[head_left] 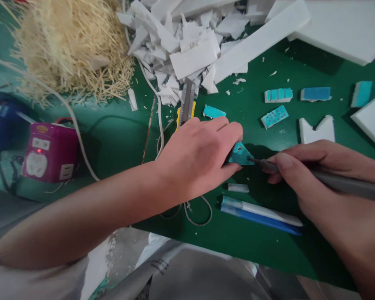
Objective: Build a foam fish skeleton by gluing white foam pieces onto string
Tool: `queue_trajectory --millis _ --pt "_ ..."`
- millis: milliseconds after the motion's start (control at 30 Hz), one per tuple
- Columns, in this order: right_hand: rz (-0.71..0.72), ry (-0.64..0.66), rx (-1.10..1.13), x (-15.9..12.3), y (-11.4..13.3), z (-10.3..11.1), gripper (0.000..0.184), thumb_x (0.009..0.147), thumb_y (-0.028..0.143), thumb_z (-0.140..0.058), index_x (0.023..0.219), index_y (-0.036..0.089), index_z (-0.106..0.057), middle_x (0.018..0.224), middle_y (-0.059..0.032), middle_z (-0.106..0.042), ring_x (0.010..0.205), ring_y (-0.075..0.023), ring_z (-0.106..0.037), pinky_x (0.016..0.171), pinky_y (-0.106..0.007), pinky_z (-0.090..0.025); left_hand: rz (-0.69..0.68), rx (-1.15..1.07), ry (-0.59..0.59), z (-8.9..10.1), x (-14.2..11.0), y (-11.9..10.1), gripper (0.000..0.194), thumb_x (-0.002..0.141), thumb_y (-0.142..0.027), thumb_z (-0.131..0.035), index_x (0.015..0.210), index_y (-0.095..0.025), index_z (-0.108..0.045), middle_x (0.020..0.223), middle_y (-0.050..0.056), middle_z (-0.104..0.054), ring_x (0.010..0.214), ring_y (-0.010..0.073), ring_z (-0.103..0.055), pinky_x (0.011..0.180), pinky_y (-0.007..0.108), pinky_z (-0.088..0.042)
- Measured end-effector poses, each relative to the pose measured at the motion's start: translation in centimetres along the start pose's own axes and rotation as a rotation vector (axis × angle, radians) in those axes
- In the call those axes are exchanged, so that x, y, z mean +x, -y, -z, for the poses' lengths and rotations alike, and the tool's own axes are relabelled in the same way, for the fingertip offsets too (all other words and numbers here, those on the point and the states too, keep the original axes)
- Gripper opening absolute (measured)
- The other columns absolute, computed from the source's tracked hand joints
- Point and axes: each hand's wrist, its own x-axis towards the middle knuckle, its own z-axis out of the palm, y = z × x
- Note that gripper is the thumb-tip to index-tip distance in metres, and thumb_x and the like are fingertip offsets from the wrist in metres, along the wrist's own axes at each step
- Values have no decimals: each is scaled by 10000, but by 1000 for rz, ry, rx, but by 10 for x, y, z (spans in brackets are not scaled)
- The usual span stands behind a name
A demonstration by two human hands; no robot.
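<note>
We identify the carrying surface as a green table (253, 91). On its far side we find a straw heap (65, 50), a pile of white foam scraps (193, 58) and, at far right, a white board (340, 29). At left we locate a purple power unit (54, 152); near the front edge, two adjacent pens (262, 220); at right, a striped block (278, 95), a dotted block (275, 116) and a notched white piece (317, 130).

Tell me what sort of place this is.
Probably a craft workbench: white offcuts lie heaped on the green tabletop, a yellow cutter lies beside them, and the right hand holds a slender tool to a turquoise piece in the left hand.
</note>
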Motion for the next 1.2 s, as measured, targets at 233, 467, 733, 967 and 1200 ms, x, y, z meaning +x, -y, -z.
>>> queue_trajectory --millis 233,467,733,967,1200 --pt "-31 32 -18 -1 6 3 209 952 392 -724 764 308 -762 678 28 -742 556 -137 -672 489 -266 -516 19 -2 14 0 0 -1 281 877 -350 -841 1034 -192 -669 925 0 -712 828 202 -715 708 342 -443" --pt "-41 12 13 -2 8 1 194 958 344 -711 769 311 -736 661 51 -724 543 -120 -648 504 -261 -511 14 4 2 0 0 -1 282 878 -351 -838 1044 -199 -670 924 -4 -717 823 197 -720 716 338 -451" --pt "33 40 -35 0 0 4 195 958 393 -735 786 305 -756 658 44 -734 535 -126 -663 462 -245 -503 -23 0 -37 -3 -1 2 278 890 -353 -827 1040 -186 -664 910 -13 -703 798 179 -710 695 314 -447" --pt "88 -3 22 -2 -4 0 186 949 384 -748 776 317 -746 656 49 -722 524 -124 -639 461 -254 -487 -45 -3 -74 -6 -2 4 333 855 -371 -872 1032 -174 -670 897 -12 -700 776 184 -712 671 313 -448" --pt "41 36 -18 0 -1 2 190 954 406 -746 786 317 -748 668 62 -730 549 -109 -656 487 -244 -493 -77 0 -114 -8 -3 7 301 878 -369 -847 1022 -179 -663 884 -12 -697 761 186 -710 663 320 -453"
